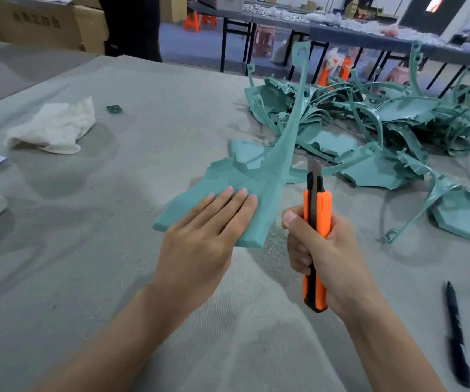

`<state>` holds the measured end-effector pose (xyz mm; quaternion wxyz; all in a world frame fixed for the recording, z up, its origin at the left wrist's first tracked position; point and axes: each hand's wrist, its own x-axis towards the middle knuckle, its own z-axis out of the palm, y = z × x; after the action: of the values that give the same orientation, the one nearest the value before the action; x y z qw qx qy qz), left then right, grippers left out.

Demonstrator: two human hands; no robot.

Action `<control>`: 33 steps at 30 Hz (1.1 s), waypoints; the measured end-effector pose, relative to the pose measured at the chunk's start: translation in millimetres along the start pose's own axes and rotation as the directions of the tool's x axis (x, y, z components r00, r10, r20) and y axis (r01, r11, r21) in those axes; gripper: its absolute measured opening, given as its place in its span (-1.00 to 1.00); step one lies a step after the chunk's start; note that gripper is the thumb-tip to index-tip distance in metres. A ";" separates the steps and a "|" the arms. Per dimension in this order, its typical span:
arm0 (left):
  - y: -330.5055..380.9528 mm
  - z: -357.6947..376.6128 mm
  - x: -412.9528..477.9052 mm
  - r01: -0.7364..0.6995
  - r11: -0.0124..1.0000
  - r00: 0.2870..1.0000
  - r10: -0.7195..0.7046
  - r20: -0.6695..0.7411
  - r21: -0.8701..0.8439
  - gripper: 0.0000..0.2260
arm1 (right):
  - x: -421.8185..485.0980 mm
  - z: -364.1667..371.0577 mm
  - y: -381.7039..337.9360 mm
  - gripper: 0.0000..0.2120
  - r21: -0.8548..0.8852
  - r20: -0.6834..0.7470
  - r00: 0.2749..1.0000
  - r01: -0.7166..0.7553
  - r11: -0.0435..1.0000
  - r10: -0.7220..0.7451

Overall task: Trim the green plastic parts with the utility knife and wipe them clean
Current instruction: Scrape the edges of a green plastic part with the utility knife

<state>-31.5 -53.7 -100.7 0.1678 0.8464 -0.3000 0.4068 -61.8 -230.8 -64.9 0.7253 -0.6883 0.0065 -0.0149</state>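
I am working the trimming step. My left hand (pixel 199 230) is lying flat on the broad panel of one green plastic part (pixel 228 182), fingers straight and close together, pressing on its upper face. The thumb is hidden, so I cannot tell whether it is hooking underneath. The part is sitting just ahead of me over the grey desk (pixel 100 278), its near corner looking tilted up off the surface. Its long thin arm is curving up and away towards the pile of green parts (pixel 383 117) heaped at the right rear.

My right hand (pixel 324 256) is wrapping the orange utility knife (pixel 324 210) in a full fist, with the thumb riding up the side of the handle. The blade (pixel 313 165) is extended and pointing up and away, just beside the part's right edge where the arm meets the panel. I cannot tell whether steel is touching plastic.

I am judging that wiping is not yet due for this piece: the white cloth (pixel 55 128) is lying crumpled well apart at the left rear. How much of the pile is already trimmed I cannot say.

The next move is calling for the blade to be laid against the flash on that right edge and drawn along it, away from my left fingers, while the flat hand is keeping the panel from rocking. A black pen (pixel 457 335) is lying at the near right, apart from the work.
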 end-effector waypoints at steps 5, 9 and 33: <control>3.4 0.5 3.4 0.139 0.983 0.987 -0.148 -0.069 -0.118 -0.60 | 5.3 -11.8 -1.3 -0.64 -0.061 -0.113 0.994 -0.016 0.998 0.009; 4.8 -0.4 4.9 0.205 0.966 0.975 -0.217 -0.058 -0.158 -0.60 | 4.5 -16.7 0.4 -0.70 -0.241 0.045 0.998 0.046 0.969 -0.036; 7.8 -8.6 6.4 0.324 0.924 0.946 -0.323 0.037 -0.205 -0.65 | -14.0 19.3 11.6 -0.56 -0.568 0.271 0.871 0.488 0.662 -0.409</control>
<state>-38.5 -57.5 -90.1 0.3200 0.8624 -0.1974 0.3390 -75.0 -210.5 -75.5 0.4302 -0.8670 -0.2026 -0.1491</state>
